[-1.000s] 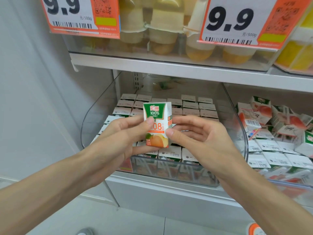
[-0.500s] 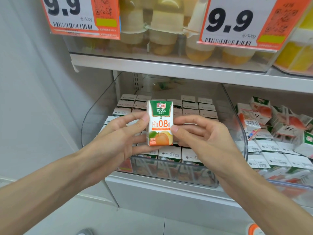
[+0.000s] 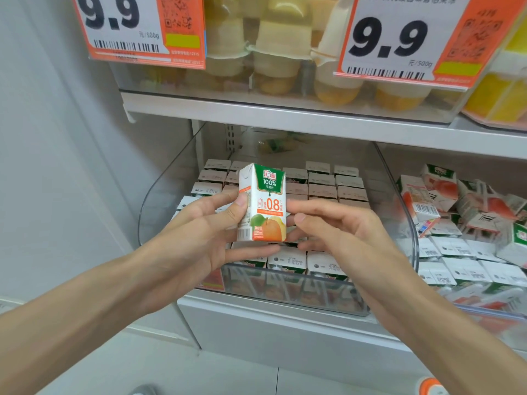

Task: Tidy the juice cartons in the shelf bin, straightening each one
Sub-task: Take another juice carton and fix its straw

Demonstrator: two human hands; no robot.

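Fingers (image 3: 212,200) of the left hand (image 3: 194,240) curl behind the left side of a small juice carton (image 3: 263,201), with the thumb pressed on its near left edge. The carton is upright in the air, printed front toward the camera, above the near half of the clear shelf bin (image 3: 168,183). The right hand (image 3: 348,235) pinches the carton's right edge, thumb in front and fingers (image 3: 319,205) behind, so both hands grip the one carton.

It looks like a light single-serve pack. It is probably stiff along its folded edges and corners, with broad panels that would dent under a hard squeeze. The coated board appears smooth and may be a little slick. The safest hold is likely across the two narrow sides near mid-height, with gentle pressure and clear of the folded top flaps.

Behind and below the hands, rows of cartons (image 3: 350,192) stand packed top-up in the bin. The hands hide whether there is a gap for this one. Further right, a neighbouring bin (image 3: 456,220) holds cartons lying jumbled at odd angles.
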